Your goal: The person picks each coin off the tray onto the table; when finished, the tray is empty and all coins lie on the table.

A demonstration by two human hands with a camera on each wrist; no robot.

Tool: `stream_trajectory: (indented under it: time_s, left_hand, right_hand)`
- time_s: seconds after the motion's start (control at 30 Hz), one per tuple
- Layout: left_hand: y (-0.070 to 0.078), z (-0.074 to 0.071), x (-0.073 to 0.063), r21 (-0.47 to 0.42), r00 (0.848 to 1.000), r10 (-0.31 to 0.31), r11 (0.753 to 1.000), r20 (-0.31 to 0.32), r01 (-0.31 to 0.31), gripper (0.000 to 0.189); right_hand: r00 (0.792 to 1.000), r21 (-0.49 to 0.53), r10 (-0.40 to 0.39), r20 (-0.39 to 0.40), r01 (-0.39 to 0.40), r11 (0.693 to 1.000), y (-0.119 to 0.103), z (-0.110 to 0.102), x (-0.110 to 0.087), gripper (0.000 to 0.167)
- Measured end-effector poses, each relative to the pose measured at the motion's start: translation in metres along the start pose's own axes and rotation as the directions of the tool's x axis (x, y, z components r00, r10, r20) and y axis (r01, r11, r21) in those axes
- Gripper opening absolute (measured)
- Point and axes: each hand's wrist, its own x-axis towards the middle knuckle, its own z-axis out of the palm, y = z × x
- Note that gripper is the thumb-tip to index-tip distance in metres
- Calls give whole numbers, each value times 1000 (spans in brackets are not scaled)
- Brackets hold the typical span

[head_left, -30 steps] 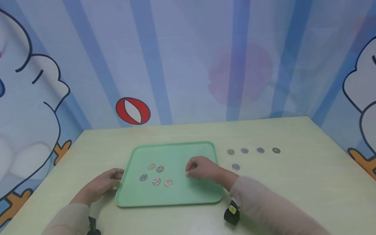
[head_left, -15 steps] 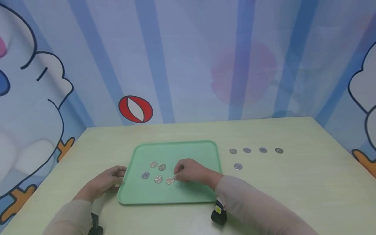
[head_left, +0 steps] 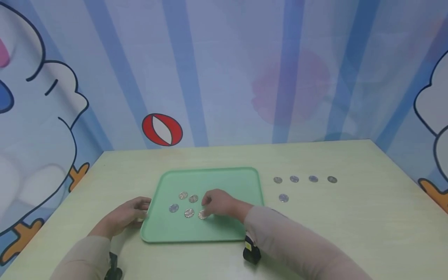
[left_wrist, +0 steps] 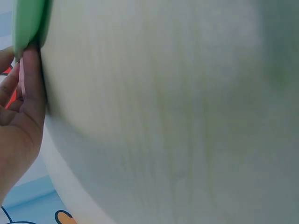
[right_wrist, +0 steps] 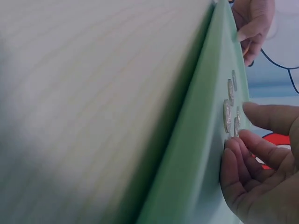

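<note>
Head cam: your R hand (head_left: 218, 202) is down at the nearest coin (head_left: 202, 215) on the green tray (head_left: 168, 233), fingertips partly hiding it. Watch the next coin (head_left: 189, 213), just L of it: reach a bit wide & you'd prob. nudge both. The other three coins (head_left: 193, 198) lie further back/L, same tray. Your L hand (head_left: 122, 216) is at the tray's L rim. Off the R side, a row of four coins (head_left: 313, 179) plus a lone coin (head_left: 283, 198) sit on the table (head_left: 350, 217); a low sleeve (head_left: 276, 233) could drag that lone one.

L wrist cam: fingers meet the tray edge, no firm wrap I can make out. Push up there & the tray might tilt, coins sliding.

R wrist cam: thumb & index apart, nothing pinched; can't tell re fingertip contact. Flat, thin coin, so nails may skate over it; pressing one-sided could skid it away.
</note>
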Motion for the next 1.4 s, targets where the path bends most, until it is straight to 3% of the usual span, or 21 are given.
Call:
stream_trajectory:
  time_s: [0.3,0.6,0.9,1.17,1.4]
  left_hand:
    - [0,-1,-1,4,1000,16,1000,-6,-16,55]
    - [0,-1,-2,12,1000,11,1000,-13,-11,55]
    - [-1,-2,0,12,1000,-4,1000,-13,5,55]
    - [-3,-2,1,-13,1000,-6,1000,-5,6,55]
    - [-2,0,1,-25,1000,-2,1000,-5,2,55]
  right_hand:
    - [998,-235,-30,-54,16,972,-9,9,1,13]
    - [998,-303,-5,-62,-14,953,-14,12,0,19]
    - [996,-199,-15,-88,-3,980,-7,12,2,16]
    - [995,-24,32,-91,-34,999,-1,6,-2,9]
    - [995,88,-17,-96,26,996,9,-4,-8,5]
